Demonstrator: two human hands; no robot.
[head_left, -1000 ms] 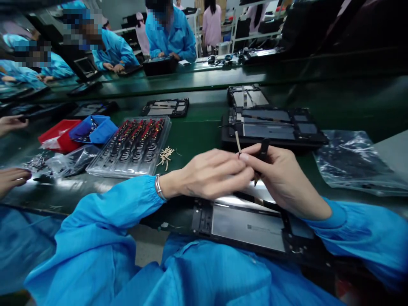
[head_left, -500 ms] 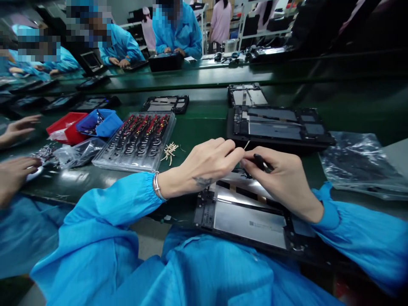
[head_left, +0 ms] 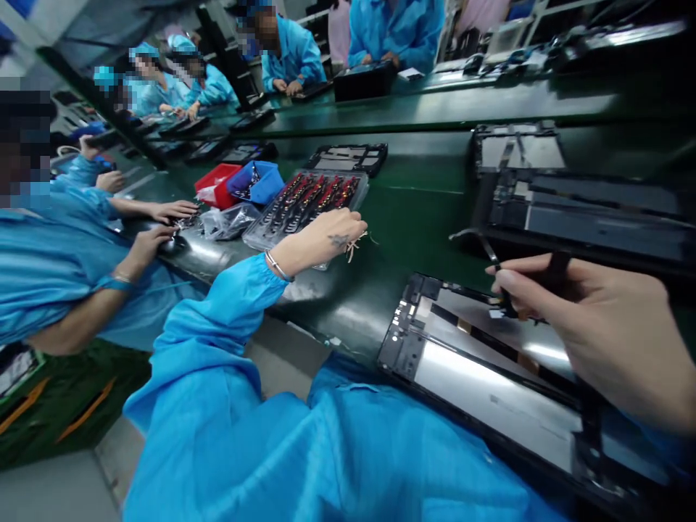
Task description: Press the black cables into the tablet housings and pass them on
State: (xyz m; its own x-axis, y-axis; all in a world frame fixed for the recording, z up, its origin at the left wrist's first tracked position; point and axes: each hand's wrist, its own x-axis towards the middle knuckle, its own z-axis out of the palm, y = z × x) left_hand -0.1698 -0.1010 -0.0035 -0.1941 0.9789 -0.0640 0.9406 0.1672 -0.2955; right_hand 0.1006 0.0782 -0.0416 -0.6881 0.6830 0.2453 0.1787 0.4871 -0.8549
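Black plastic and grey metal make up the opened tablet frame (head_left: 489,391) lying at the near edge of the green desk (head_left: 424,210), partly over the person's lap. The right hand (head_left: 603,326) hovers above its upper part, its grip closed around a slim black tool (head_left: 549,279) whose tip sits just over the frame. The left hand (head_left: 326,235) is well apart, stretched out to the clear parts tray (head_left: 304,206), fingers curled at the tray's near corner beside a small heap of pale strips (head_left: 356,246); whether they pinch anything I cannot tell. Beyond the tray stand a blue bin (head_left: 261,181) and a red bin (head_left: 214,185). A co-worker's hands (head_left: 157,225) work at the left.
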